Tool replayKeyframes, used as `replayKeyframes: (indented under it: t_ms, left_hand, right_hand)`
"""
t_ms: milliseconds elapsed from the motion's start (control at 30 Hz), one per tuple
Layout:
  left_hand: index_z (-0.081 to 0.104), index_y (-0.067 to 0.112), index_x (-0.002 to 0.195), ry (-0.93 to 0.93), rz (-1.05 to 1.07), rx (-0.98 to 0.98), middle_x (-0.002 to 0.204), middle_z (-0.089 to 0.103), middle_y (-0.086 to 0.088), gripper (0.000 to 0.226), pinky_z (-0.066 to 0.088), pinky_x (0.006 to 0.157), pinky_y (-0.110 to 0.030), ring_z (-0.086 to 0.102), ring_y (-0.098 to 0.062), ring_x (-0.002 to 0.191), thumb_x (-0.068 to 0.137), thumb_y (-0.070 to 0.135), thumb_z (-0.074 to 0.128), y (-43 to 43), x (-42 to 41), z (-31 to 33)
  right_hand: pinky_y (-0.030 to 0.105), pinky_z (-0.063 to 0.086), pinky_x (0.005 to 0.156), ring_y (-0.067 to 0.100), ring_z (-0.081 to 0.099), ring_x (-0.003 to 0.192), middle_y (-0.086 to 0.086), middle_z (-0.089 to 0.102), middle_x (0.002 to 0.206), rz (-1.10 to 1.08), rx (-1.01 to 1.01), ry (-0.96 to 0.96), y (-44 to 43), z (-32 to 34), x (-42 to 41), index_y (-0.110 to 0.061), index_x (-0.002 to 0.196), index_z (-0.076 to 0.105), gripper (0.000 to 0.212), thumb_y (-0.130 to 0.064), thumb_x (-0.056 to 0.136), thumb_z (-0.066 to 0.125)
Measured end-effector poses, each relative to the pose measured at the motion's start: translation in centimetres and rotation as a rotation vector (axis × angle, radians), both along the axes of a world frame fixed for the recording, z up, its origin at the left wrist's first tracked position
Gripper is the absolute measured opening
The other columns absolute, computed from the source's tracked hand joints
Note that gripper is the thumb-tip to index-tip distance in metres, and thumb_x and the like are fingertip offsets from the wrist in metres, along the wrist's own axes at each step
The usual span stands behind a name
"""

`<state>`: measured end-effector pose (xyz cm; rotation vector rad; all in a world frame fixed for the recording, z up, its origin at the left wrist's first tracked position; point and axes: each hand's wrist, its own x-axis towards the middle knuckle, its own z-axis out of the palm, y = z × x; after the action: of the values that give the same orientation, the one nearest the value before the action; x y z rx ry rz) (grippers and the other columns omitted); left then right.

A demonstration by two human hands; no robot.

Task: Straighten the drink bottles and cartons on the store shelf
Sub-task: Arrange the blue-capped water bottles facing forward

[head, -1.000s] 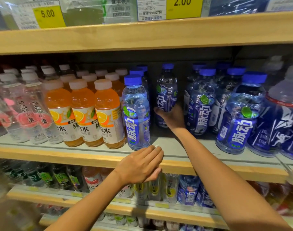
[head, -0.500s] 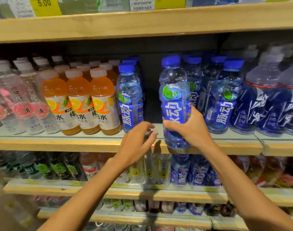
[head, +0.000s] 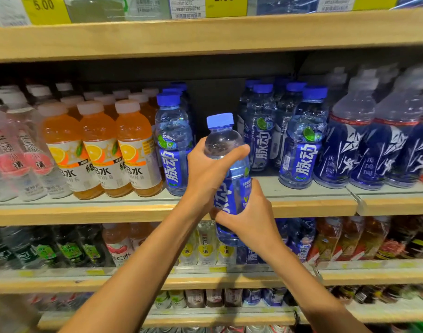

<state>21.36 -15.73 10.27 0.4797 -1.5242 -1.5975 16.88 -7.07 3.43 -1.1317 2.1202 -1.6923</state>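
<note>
The fingers (head: 235,152) of the left hand (head: 205,174) are curled firmly round the clear shoulder of a clear plastic drink bottle with a blue cap and blue label (head: 221,140). The right hand (head: 252,219) is wrapped round its lower body, so both hands carry it. The bottle is close to upright, long axis vertical and cap on top. It is held in the air on the near side of the middle shelf's wooden front lip (head: 313,207), with its base showing below that lip.

Directly beyond it is a gap in the front row, between a matching blue-capped bottle (head: 173,145) on the left and another (head: 304,145) on the right. White-capped orange juice bottles (head: 133,150) stand further left.

The next move probably runs up and away into that gap. The base must clear the lip first, and the lower right hand is better placed to guide it.
</note>
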Motion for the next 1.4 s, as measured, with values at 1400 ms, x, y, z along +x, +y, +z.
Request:
replayKeyframes:
  t_ms: [1400]
  left_hand:
    - [0.07, 0.017, 0.085, 0.041, 0.188, 0.013, 0.079, 0.072, 0.002, 0.023, 0.056, 0.068, -0.028, 0.067, -0.011, 0.07, 0.067, 0.016, 0.084, 1.5, -1.0, 1.4]
  right_hand:
    - [0.038, 0.048, 0.079, 0.022, 0.058, 0.099, -0.001, 0.06, 0.113, -0.319, -0.061, 0.186, 0.9, -0.5, 1.7, -0.021, 0.124, 0.041, 0.081, -0.051, 0.058, 0.076]
